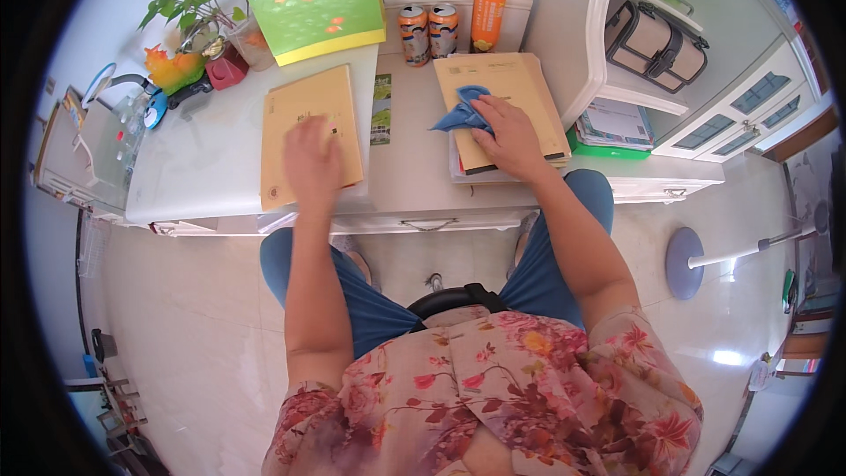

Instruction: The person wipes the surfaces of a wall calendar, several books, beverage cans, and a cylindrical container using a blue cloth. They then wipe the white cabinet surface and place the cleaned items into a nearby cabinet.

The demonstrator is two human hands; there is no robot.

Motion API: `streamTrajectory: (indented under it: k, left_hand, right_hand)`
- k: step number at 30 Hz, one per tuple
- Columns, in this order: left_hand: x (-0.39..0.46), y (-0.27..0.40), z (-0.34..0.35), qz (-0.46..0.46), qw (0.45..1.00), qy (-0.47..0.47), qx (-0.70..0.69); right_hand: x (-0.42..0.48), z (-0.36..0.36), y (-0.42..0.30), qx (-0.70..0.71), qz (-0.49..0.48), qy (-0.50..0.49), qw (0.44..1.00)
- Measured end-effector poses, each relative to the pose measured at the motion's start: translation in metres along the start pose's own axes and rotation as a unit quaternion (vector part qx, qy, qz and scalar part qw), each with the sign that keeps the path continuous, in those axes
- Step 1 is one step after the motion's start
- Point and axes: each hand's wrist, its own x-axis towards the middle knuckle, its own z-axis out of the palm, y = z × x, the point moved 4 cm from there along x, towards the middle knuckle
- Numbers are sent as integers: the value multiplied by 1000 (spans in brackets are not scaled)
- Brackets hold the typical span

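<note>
A crumpled blue cloth [466, 112] is under the fingers of my right hand [509, 135], which presses it onto a stack of kraft-paper notebooks [522, 79] at the right of the white desk [410, 172]. Other papers stick out beneath that stack. Blurred by motion, my left hand [312, 162] is over another kraft-paper notebook [281, 125] on the left. Nothing shows in that hand, and whether it touches the cover cannot be told. Between the two lies a flat green printed card or booklet [381, 109].
Behind the notebooks stand a green desk calendar [320, 6], two drink cans [414, 33] and an orange spray can [489, 10]. A potted plant [248, 39] and ornaments are at left. The right-hand shelf unit [562, 33] holds a beige bag [654, 46] and papers [615, 122].
</note>
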Motion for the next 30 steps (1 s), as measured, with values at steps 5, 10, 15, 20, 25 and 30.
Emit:
streamTrajectory:
  k: [5, 10, 15, 20, 25, 30]
  left_hand:
    - [-26, 82, 44, 94, 979, -125, -128]
    - [-45, 111, 99, -50, 934, -191, -297]
    - [-44, 119, 138, -101, 952, -157, -243]
    - [-28, 110, 151, -148, 952, -133, -234]
    - [29, 87, 193, -144, 957, -17, -251]
    - [109, 55, 248, -198, 961, -22, -193]
  right_hand:
    - [13, 5, 10, 10, 29, -60, 998]
    - [18, 7, 16, 53, 25, -65, 996]
    - [20, 3, 18, 66, 17, -92, 993]
    - [24, -10, 30, 11, 108, -54, 993]
    - [31, -9, 27, -62, 81, -40, 994]
    - [40, -8, 27, -74, 88, -46, 992]
